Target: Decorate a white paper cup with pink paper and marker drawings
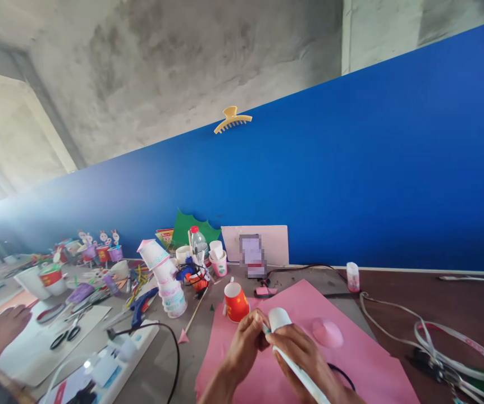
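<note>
Close together over a sheet of pink paper (372,365) are both my hands. My left hand (245,345) is closed in a pinch at a small bluish tip; what it holds is mostly hidden by the fingers. My right hand (309,356) is closed around a long, slim white object (298,373) that runs down toward the bottom edge; its kind is unclear. Just behind the right fingers shows a white paper cup (279,318), partly covered. A red paper cup (236,303) stands beyond my left hand. Right of the hands lies a round pink piece (327,333).
Another person's hand (8,325) is at far left, near scissors (67,335). A blue glue gun (141,307), a power strip (119,353) and stacked cups (168,280) stand left. A phone (252,255) leans at the blue partition (372,168). A coiled cable (461,350) lies right.
</note>
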Demonstrator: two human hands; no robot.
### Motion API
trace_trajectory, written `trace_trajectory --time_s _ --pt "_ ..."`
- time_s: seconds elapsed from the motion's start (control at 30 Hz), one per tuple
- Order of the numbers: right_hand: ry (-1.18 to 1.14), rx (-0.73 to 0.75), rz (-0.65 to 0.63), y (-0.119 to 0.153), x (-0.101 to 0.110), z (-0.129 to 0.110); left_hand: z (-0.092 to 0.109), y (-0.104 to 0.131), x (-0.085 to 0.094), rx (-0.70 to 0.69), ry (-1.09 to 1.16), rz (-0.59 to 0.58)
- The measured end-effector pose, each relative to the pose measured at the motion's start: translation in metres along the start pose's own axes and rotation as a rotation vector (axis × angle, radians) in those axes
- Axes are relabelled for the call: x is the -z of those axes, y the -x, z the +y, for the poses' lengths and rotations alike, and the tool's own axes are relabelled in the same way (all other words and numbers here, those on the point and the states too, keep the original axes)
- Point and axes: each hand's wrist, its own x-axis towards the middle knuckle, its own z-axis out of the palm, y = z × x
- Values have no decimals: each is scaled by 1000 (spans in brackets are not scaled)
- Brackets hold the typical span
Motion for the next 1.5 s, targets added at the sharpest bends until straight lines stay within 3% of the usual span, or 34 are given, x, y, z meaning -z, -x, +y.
trace_trajectory --time_s 0.13,0.3,0.4,0.67,0.97,1.23,1.4,1.5 --pt "18 -10 -79 -3 6 1 1 1 -5 6 -29 -33" --pt "-15 101 37 -5 5 4 4 7 -17 -5 -9 20" --pt "-39 108 13 -5 3 6 4 9 -20 11 28 48" --pt "-67 52 -41 3 1 16 -2 3 -21 45 23 67" --pt "-36 50 -184 11 0 24 1 2 -14 148 -154 87" --pt "-53 -5 -151 10 2 22 2 3 -17 121 -162 61" --pt "-6 4 -69 -1 8 18 4 3 -13 -36 -390 78" --pt "41 -51 6 -2 17 23 7 -2 1 -225 -491 314"
